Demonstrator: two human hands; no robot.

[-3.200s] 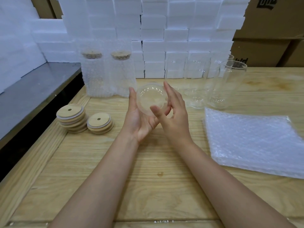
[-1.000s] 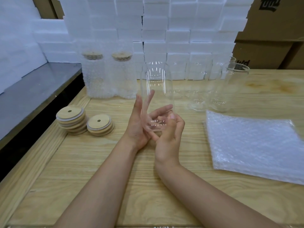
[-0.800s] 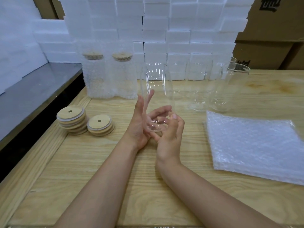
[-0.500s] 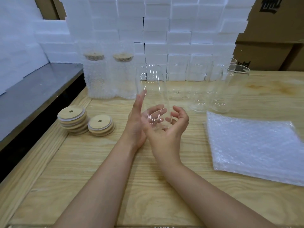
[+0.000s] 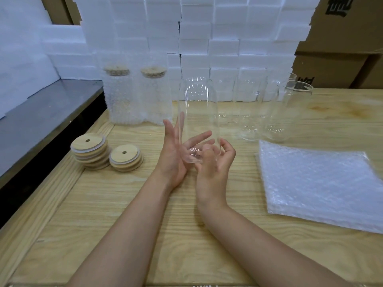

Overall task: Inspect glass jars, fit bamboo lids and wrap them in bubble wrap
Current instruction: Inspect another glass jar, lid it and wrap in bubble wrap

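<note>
The right hand [image 5: 215,164] is curling round the base of a clear glass jar [image 5: 199,108], held upright above the wooden table [image 5: 145,204]; the left hand [image 5: 173,150] is bracing it with straight fingers. Smooth, rigid, likely slippery and breakable, it is probably wanting a firm mid-wall hold. Flat bamboo lids [image 5: 91,150] are lying stacked leftward.

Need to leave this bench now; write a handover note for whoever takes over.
Left hand: open, straight fingers steadying the glass jar.
Right hand: fingers curled round its base; jar upright, no lid.
Done: two wrapped, lidded jars at back left.
To do: lid and wrap this one and the bare jars at back right; bamboo lids on the left, bubble wrap sheets on the right.
</note>
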